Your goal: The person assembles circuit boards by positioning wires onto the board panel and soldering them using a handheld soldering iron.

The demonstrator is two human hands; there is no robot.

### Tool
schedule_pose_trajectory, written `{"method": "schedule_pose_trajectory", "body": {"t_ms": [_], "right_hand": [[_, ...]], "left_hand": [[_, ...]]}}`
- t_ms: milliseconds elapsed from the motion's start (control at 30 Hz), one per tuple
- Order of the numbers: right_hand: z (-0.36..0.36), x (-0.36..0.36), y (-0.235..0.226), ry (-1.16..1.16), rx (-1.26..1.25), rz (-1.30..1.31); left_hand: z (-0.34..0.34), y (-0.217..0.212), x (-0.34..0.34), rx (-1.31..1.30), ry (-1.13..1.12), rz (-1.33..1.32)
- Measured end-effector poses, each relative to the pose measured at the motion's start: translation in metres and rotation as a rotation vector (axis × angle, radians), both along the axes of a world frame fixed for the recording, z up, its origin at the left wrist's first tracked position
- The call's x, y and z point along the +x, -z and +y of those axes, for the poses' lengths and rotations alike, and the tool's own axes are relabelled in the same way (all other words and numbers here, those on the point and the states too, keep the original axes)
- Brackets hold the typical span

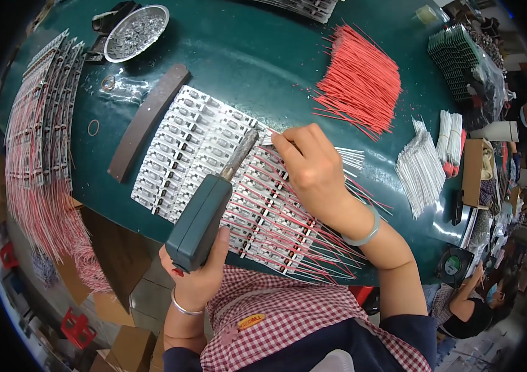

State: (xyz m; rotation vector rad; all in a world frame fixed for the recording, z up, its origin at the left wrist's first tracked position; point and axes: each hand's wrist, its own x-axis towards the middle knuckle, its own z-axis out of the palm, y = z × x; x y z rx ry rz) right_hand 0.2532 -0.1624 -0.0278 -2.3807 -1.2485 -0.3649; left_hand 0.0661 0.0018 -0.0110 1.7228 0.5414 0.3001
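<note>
My left hand point(200, 279) is closed around the handle of a dark green soldering gun point(198, 220). The gun's grey metal tip point(242, 152) reaches up over a panel of small white circuit boards point(180, 139). Just right of the tip, my right hand point(313, 170) pinches a thin wire point(268, 130) at the panel's upper right; the fingers partly hide it. Rows of red and white wires point(282, 223) run from the nearer right boards toward the table's front edge. White wires point(351, 158) lie beyond my right wrist.
A brown curved bar point(149, 124) lies left of the panel. A metal bowl point(136, 34) holds shiny bits. Wired boards point(43, 124) hang over the left edge. Red wires point(363, 80) and white wires point(420, 167) lie at right, near a small fan point(454, 265). Another person point(471, 307) sits at lower right.
</note>
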Motion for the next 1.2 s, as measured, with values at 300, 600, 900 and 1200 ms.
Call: {"method": "schedule_pose_trajectory", "body": {"t_ms": [300, 600, 900, 1200], "right_hand": [[0.002, -0.002, -0.006, 0.015, -0.019, 0.028], [0.002, -0.003, -0.006, 0.014, -0.055, 0.013], [0.001, -0.004, -0.008, 0.022, -0.076, 0.012], [-0.001, -0.013, -0.008, -0.046, -0.012, -0.027]], "left_hand": [[-0.002, -0.008, 0.022, 0.128, 0.047, -0.063], [-0.003, -0.013, 0.021, 0.109, 0.045, -0.038], [-0.002, -0.011, 0.004, 0.077, -0.032, -0.001], [0.000, -0.008, -0.003, 0.158, 0.001, -0.069]]}}
